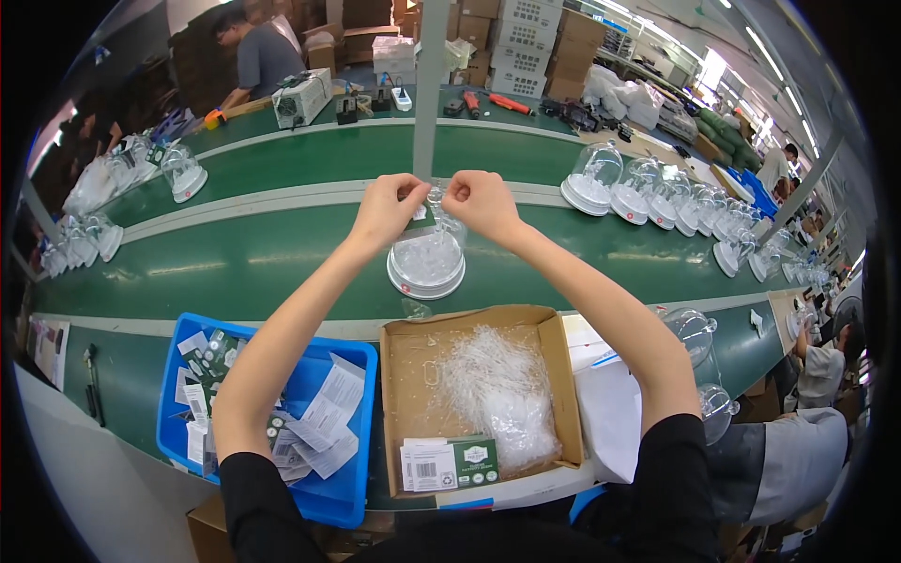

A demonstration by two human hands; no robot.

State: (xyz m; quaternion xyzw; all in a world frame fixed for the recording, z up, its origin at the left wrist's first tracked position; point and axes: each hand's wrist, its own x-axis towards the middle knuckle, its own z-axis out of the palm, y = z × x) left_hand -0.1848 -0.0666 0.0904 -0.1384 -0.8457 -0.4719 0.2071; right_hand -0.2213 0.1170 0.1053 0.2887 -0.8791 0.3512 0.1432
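A clear glass-like dome on a round white base [427,266] stands on the green surface in front of me. Both hands meet over its top. My left hand [389,211] is closed in a pinch at the left of the knob, with a green and white card tag [419,223] hanging just below its fingertips. My right hand [483,205] is also pinched closed, at the right of the knob. Whatever thin piece lies between the fingertips is too small to make out. Part of the dome's top is hidden behind my hands and the tag.
Near me, a blue bin [364,441] holds loose tags and a cardboard box [405,366] holds clear plastic fasteners and stacked tags. More domes [591,178] line the right; others [183,174] stand left. A metal post [430,94] rises beyond my hands. Other people work nearby.
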